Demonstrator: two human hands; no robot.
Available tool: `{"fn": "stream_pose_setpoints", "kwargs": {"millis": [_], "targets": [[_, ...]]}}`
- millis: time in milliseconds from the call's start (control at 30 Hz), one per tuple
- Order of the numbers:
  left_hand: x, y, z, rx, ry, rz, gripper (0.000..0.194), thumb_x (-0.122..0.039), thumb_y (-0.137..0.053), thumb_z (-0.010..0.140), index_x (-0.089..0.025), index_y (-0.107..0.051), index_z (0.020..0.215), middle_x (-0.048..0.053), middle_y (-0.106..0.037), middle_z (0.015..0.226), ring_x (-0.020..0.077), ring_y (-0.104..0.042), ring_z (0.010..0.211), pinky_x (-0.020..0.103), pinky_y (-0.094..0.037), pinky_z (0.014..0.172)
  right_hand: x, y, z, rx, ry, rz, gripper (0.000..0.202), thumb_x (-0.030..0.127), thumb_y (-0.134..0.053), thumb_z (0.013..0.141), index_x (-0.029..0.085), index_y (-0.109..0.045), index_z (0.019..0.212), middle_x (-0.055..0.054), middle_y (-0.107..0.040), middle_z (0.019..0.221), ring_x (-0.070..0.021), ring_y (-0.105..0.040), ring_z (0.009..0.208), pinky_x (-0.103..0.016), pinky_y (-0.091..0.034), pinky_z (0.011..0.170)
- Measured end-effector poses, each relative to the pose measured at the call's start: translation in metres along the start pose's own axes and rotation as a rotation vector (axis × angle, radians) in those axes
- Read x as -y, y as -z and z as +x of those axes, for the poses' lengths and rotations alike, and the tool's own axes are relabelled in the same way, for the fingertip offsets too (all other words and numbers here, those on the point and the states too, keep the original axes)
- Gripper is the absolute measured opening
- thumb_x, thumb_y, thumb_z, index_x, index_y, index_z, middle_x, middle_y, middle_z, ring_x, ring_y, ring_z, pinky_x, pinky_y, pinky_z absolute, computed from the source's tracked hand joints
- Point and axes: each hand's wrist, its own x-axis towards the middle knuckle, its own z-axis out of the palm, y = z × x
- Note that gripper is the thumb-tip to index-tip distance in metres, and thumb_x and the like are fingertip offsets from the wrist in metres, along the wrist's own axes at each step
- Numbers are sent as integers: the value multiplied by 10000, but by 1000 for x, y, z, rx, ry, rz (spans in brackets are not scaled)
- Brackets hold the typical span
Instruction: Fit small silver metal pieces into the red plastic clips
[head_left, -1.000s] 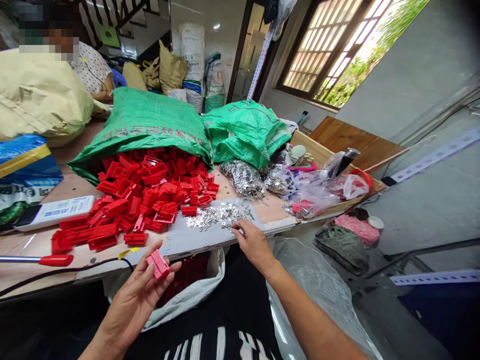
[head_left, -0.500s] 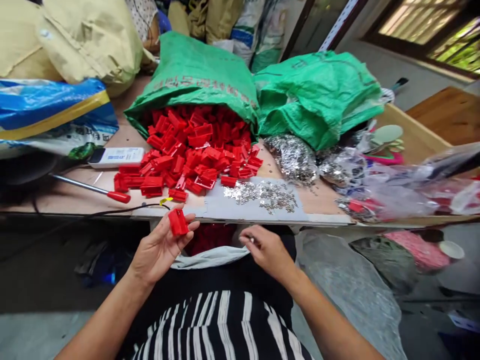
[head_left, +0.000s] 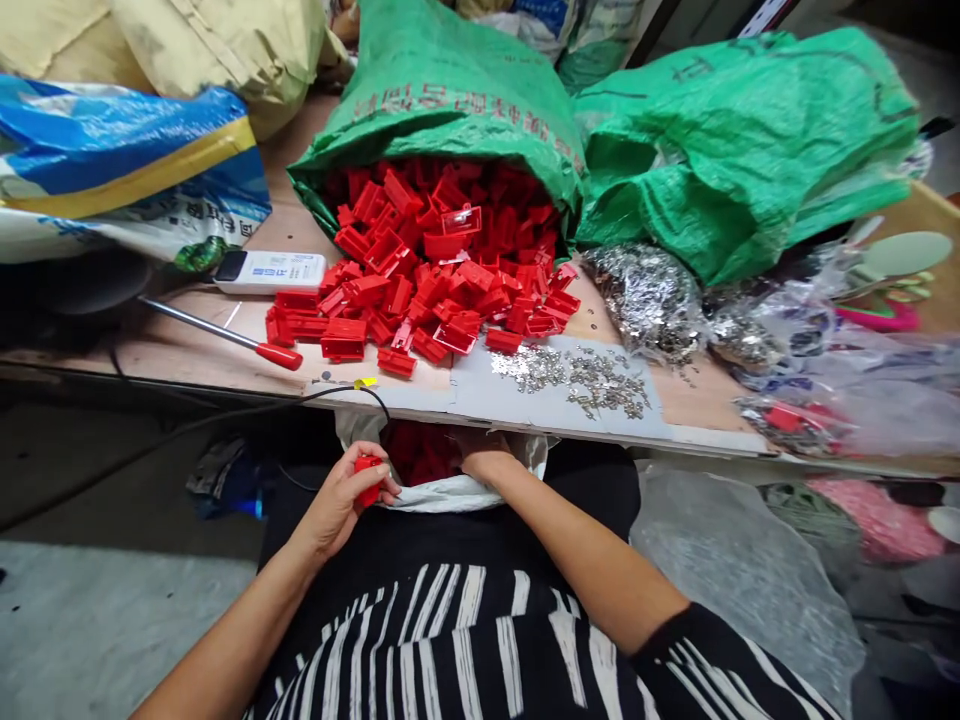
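Note:
My left hand (head_left: 339, 502) is closed around a small red plastic part (head_left: 368, 480), at the left rim of a white bag (head_left: 446, 494) on my lap. More red parts (head_left: 417, 452) lie inside this bag. My right hand (head_left: 482, 456) reaches into the bag's mouth under the table edge; its fingers are hidden, so I cannot tell what they hold. Above on the table, a heap of red plastic parts (head_left: 386, 290) spills from a green woven sack (head_left: 465, 95). Small shiny metal pieces (head_left: 609, 384) are spread on a grey sheet (head_left: 480, 392) beside the heap.
A metal rod with a red handle (head_left: 279, 355), a white boxed device (head_left: 274, 272) and a black cable (head_left: 247, 408) lie at the left. To the right are a second green sack (head_left: 735, 150), a clear bag of metal pieces (head_left: 649, 300) and plastic bags (head_left: 892, 390).
My right hand has moved left and down into the white bag. My left hand has lowered and closed more around the red part. The view has tilted downward and shifted left.

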Motion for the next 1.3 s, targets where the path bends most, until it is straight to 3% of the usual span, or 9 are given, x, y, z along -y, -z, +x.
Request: {"fn": "stream_pose_setpoints", "kwargs": {"millis": [133,233,367,467,567,667,867,1033,1300], "targets": [[-2,-13,0,38,-147,392,180,-308,-641,778,-184,-546,868,-4,-653,666,106,-584,568,217,-455,580,-5,-15,4,24,-25,-6,465,269,-590,820,308,-558,1282,-80,-658,1187,-264,-620,1065,-360,-472,873],[-3,-23,4,115,-192,615,178,-298,-562,812,-189,-567,953,-7,-650,675,105,-575,552,207,-443,549,-13,-25,3,17,-41,-4,415,331,-528,870,314,-558,1283,-71,-644,1209,-254,-604,1092,-366,-463,896],[8,-35,35,4,-94,928,279,-288,-419,862,-162,-518,1090,-2,-644,626,133,-581,502,244,-458,529,-18,-34,4,19,-54,7,385,298,-486,893,308,-581,1266,-73,-647,1197,-240,-606,1084,-350,-463,896],[20,-44,68,-50,-69,1110,302,-327,-599,782,-188,-585,1051,52,-684,771,220,-653,767,320,-488,685,-21,-40,2,17,-43,29,378,284,-495,890,299,-596,1254,-78,-655,1177,-234,-611,1071,-333,-469,886],[32,-49,93,-10,9,1291,262,-232,-678,753,-236,-634,1012,69,-681,982,248,-624,976,363,-474,833,-24,-43,-2,-12,-12,68,398,274,-499,892,303,-571,1282,-67,-632,1222,-229,-587,1111,-323,-456,916],[40,-47,103,68,109,1425,267,-301,-585,866,-200,-597,1113,86,-610,1155,210,-606,997,396,-507,847,-28,-45,-6,-47,12,119,416,259,-491,898,340,-540,1303,-23,-622,1244,-205,-586,1109,-300,-453,925],[51,-32,97,133,105,1553,286,-320,-546,893,-190,-578,1146,87,-595,1177,200,-602,996,399,-515,840,-33,-45,-11,-98,-1,193,434,226,-520,880,321,-545,1304,-32,-659,1178,-212,-614,1045,-292,-463,899],[57,-28,76,88,-46,1593,272,-193,-514,854,-257,-641,1086,74,-692,963,231,-639,923,368,-476,831,-36,-43,-15,-152,-14,226,402,258,-508,900,303,-553,1297,-38,-654,1183,-212,-605,1058,-294,-459,912],[51,-28,48,151,-341,1518,250,-91,-511,782,-206,-676,931,78,-684,870,208,-626,880,313,-456,850,-39,-42,-17,-230,-55,247,378,237,-503,898,287,-578,1265,-51,-620,1234,-218,-573,1113,-312,-454,938]]}}
